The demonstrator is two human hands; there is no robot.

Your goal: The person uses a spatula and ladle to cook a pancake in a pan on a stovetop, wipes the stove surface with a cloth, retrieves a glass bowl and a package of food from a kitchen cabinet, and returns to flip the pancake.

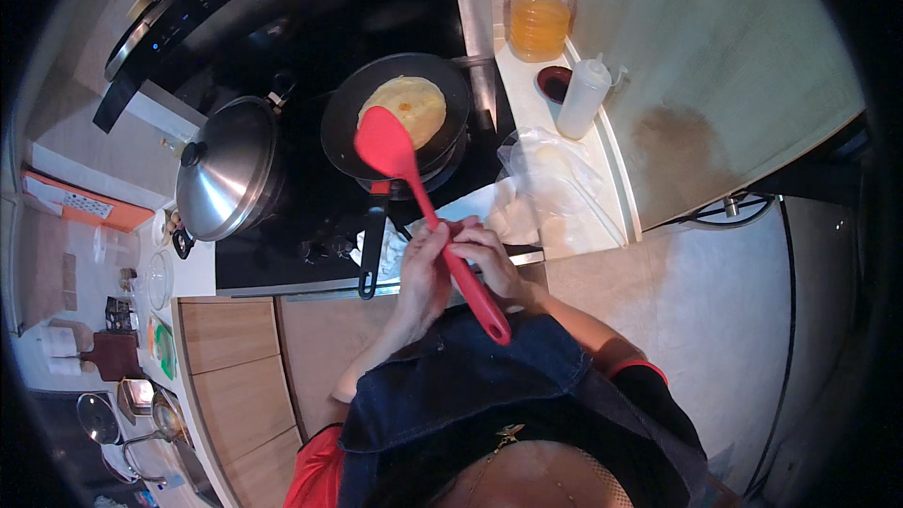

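Note:
Both hands meet around the handle of a red silicone spatula (pixel 386 143). My left hand (pixel 425 264) has its thumb against the handle, though how firmly it grips is hard to see. My right hand (pixel 488 254) wraps its fingers over the handle from the other side. The spatula's head is above the near left edge of a round, pale yellow pancake (pixel 416 102); whether they touch is unclear. That pancake lies flat in a black frying pan (pixel 338 120) on the cooktop, with the pan's handle pointing towards me.
Left of the pan stands a lidded steel wok (pixel 229 169). On the right-hand counter are an oil jug (pixel 540 25), a squeeze bottle (pixel 584 99), a small dark red dish (pixel 553 82) and a clear plastic bag (pixel 550 159). A crumpled white cloth (pixel 392 254) lies by the pan handle.

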